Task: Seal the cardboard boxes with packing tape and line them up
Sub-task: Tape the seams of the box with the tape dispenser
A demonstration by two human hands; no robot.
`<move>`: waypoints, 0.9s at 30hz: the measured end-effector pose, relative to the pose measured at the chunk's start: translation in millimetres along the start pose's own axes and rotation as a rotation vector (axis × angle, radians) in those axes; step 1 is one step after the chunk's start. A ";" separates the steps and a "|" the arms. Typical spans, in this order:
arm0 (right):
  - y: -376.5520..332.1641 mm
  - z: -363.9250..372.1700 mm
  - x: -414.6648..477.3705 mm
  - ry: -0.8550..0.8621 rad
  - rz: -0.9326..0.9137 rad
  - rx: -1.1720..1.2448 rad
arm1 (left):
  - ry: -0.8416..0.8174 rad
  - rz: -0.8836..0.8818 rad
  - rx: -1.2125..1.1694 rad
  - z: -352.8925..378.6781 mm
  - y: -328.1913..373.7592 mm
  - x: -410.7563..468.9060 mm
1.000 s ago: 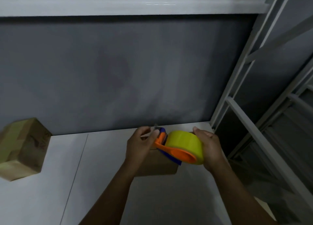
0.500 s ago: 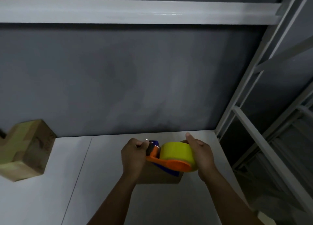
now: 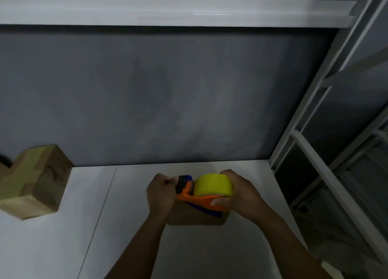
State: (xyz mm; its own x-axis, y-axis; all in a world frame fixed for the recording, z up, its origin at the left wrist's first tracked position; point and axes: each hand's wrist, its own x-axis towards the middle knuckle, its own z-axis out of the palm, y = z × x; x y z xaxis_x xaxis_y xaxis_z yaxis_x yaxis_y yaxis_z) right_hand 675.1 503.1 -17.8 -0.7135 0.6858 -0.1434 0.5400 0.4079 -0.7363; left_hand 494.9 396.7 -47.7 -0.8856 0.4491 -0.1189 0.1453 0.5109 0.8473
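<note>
small brown cardboard box (image 3: 195, 219), right end of the white desk (image 3: 63, 247)

It's mostly hidden under the hands. Right over it is an orange and blue tape dispenser with a yellow roll (image 3: 212, 187). The right hand (image 3: 243, 194) has its grip wrapped round the roll end, and the left hand (image 3: 160, 192) pinches the blue front end. Way off left, a taped cardboard box (image 3: 35, 182) sits by the grey wall (image 3: 168, 100).
</note>
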 end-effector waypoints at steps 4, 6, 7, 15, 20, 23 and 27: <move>-1.0 -8.1 1.4 0.037 0.013 -0.030 | -0.032 -0.024 -0.027 -4.6 -0.4 4.0; 0.8 -11.6 2.0 0.067 0.032 -0.014 | -0.035 -0.032 -0.036 -7.2 0.7 5.3; 2.5 -12.7 2.2 0.075 0.037 0.001 | -0.035 -0.026 -0.039 -8.2 2.0 5.5; 14.6 -17.4 2.3 0.132 0.039 0.153 | -0.079 -0.086 -0.206 -18.5 9.0 10.6; 16.9 -18.7 -3.7 0.131 0.059 0.276 | -0.127 -0.187 -0.362 -24.0 14.6 8.4; 14.9 -18.1 -6.7 0.209 0.062 0.448 | -0.248 -0.249 -0.520 -29.4 23.5 6.3; 14.5 -24.4 -9.4 0.293 0.075 0.811 | -0.518 -0.292 -0.710 -39.4 34.8 0.9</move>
State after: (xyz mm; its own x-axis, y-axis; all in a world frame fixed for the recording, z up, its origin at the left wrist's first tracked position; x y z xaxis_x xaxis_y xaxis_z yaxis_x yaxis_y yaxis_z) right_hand 700.6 517.3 -11.0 -0.4846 0.8670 -0.1159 0.0160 -0.1237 -0.9922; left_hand 481.8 386.0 2.1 -0.5117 0.7322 -0.4495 -0.5090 0.1631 0.8452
